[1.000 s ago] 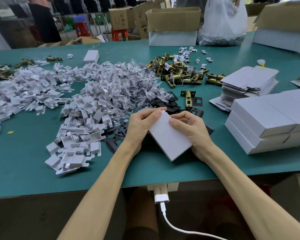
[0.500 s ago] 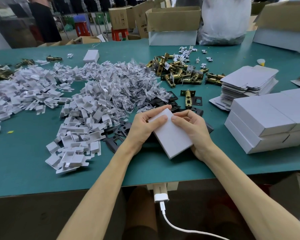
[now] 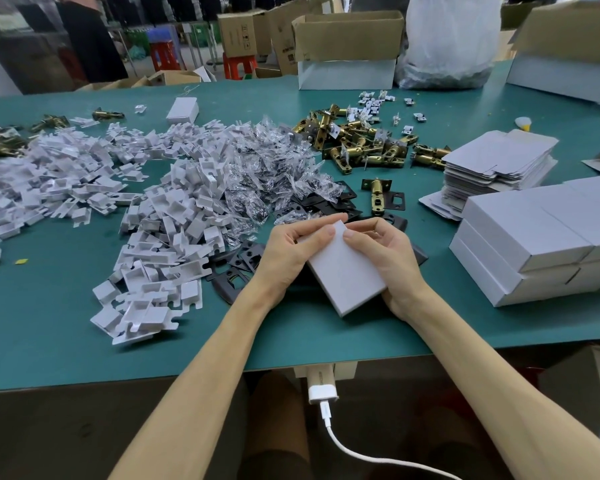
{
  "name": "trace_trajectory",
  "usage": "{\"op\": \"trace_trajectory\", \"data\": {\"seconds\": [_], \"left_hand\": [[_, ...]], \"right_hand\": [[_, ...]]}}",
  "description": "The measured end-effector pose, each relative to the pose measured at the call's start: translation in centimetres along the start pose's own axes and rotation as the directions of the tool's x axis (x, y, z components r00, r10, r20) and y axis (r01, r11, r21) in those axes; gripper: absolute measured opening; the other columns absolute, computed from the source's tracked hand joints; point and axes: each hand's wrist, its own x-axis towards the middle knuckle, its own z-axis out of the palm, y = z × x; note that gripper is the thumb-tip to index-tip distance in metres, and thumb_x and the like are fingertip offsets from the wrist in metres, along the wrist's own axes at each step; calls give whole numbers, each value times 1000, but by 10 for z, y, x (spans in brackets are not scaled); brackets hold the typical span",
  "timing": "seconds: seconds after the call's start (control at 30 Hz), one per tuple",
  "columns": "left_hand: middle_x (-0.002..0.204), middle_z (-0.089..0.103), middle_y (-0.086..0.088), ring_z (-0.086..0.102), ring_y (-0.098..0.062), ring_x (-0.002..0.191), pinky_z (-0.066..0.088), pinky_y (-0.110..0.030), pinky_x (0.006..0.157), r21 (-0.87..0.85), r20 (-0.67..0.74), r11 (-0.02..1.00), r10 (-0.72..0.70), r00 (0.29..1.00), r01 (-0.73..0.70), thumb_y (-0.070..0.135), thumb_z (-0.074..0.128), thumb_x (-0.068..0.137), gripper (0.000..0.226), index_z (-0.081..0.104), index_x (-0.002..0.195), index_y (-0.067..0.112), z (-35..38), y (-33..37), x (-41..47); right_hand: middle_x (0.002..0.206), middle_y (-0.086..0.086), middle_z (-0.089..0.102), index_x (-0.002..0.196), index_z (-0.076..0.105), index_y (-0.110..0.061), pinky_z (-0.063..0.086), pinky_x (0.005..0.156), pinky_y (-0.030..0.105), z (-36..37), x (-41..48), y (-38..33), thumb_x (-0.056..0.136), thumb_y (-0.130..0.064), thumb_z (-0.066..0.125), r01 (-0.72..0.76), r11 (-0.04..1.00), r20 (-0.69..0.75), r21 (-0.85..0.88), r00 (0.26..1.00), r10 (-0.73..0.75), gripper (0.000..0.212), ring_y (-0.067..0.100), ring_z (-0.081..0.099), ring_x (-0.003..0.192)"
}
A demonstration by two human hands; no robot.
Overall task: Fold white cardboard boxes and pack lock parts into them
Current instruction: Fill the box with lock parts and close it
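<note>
box (image 3: 345, 271) white, flat-faced (closed)

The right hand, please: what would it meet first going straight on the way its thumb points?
Probably the left hand, whose thumb lies just ahead on the box; depth is unclear.

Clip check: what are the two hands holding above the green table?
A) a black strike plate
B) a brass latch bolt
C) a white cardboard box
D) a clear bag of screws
C: the left hand and right hand both grip the white cardboard box near its far end, thumbs on its top face; the brass latches lie farther back, in neither hand.
</note>
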Motion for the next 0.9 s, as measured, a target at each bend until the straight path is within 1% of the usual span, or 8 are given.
{"op": "trace_trajectory", "data": {"seconds": [0.1, 0.23, 0.37, 0.47, 0.57, 0.67, 0.8, 0.9], "left_hand": [[116, 75, -19, 63, -15, 87, 51, -25, 77, 30, 22, 1000, 1, 1000, -1, 17, 66, 102, 27, 74, 128, 14, 1, 0, 0], [125, 70, -21, 61, -17, 93, 49, -31, 84, 81, 76, 997, -8, 997, 1, 15, 59, 105, 34, 67, 138, 15, 2, 2, -1], [126, 69, -21, 59, -19, 94, 46, -33, 86, 95, 98, 995, -8, 995, -1, 15, 56, 107, 34, 65, 139, 14, 1, 2, 0], [128, 70, -19, 59, -17, 96, 46, -31, 87, 81, 87, 997, -22, 996, 15, 15, 56, 107, 33, 66, 138, 13, 0, -2, 2], [118, 75, -10, 62, -13, 93, 50, -26, 84, 25, 20, 999, -36, 999, 35, 16, 60, 105, 28, 72, 130, 15, 0, -5, 5], [113, 77, -14, 65, -17, 91, 52, -35, 83, -13, -53, 1000, -21, 998, 20, 14, 66, 101, 22, 77, 120, 15, -2, -10, 6], [110, 77, -16, 65, -20, 89, 54, -35, 79, -43, -64, 998, -48, 997, 46, 14, 69, 99, 21, 78, 118, 12, -5, -11, 7], [109, 77, -18, 64, -24, 88, 53, -37, 75, -51, -71, 997, -62, 996, 58, 14, 69, 99, 22, 78, 118, 10, -7, -12, 7]], "right_hand": [[94, 7, 75, 105, 66, -10, 60, 65, 34, 0, 0, 0, 91, -16, 75, 8, 1000, -4, 8, 1000, -8, 18, 22, 73, 81], [104, 14, 73, 109, 66, -7, 59, 67, 35, 0, 1, 1, 91, -16, 75, 10, 1000, -55, -8, 998, -10, 22, 21, 72, 83], [104, 14, 73, 108, 67, -9, 59, 66, 35, -1, 2, 2, 91, -18, 76, 0, 999, -61, -33, 998, -2, 22, 21, 72, 82], [101, 11, 74, 107, 67, -10, 60, 65, 34, -1, 3, 2, 90, -19, 77, -6, 999, -65, -36, 998, 3, 22, 19, 73, 80], [101, 11, 74, 107, 68, -12, 59, 68, 36, 1, 3, 2, 90, -21, 77, -5, 999, -80, -46, 997, 2, 22, 21, 73, 82], [101, 11, 75, 107, 67, -13, 59, 69, 37, 3, 3, 3, 90, -24, 77, 8, 998, -72, -63, 997, -13, 22, 22, 73, 84], [103, 11, 73, 106, 64, -15, 58, 72, 38, 5, 4, 3, 94, -25, 73, 37, 985, -47, -166, 998, -45, 18, 23, 72, 88], [104, 1, 70, 106, 61, -18, 55, 71, 29, 8, 5, 0, 97, -29, 68, 61, 934, -30, -351, 997, -76, 15, 18, 69, 93]]}}
